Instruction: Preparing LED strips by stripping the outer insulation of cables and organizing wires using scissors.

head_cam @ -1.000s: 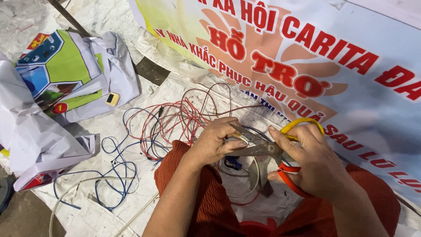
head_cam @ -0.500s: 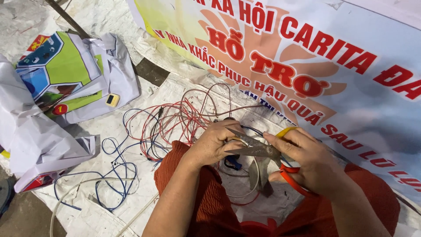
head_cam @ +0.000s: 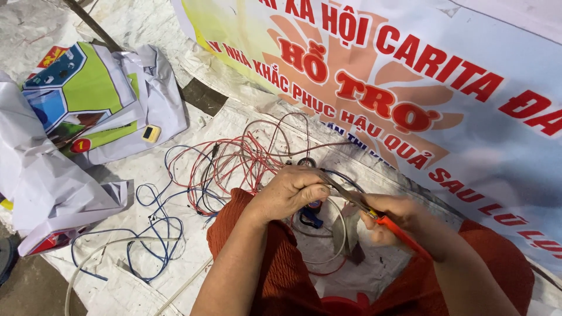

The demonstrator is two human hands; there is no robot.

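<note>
1. The person sits on a white woven sheet (head_cam: 175, 275) spread over the ground, both forearms reaching out over knees covered in rust-orange cloth (head_cam: 281, 263).
2. The left hand (head_cam: 290, 190) has its fingers curled shut around a thin wire, pinching it just where the blades meet it.
3. The right hand (head_cam: 389, 219) grips a pair of scissors (head_cam: 363, 205) with orange handles; its fingers are clenched round the handles, and the metal blades point left toward the left hand, touching the wire there.
4. A tangle of red wires (head_cam: 246, 155) lies on the sheet just beyond the hands, with a small black ring-shaped part (head_cam: 306, 162) at its near edge.
5. Blue wires (head_cam: 152, 234) loop loosely to the left of the knees, and a pale white cable (head_cam: 117, 246) curves across them.
6. A small blue piece (head_cam: 313, 217) lies below the left hand, between the two wrists.
7. At the far left lie crumpled white printed bags (head_cam: 99, 99); I cannot tell what is inside them. A small yellow block (head_cam: 151, 133) rests on one.
8. A large printed banner (head_cam: 410, 88) with red lettering covers the ground to the right.
</note>
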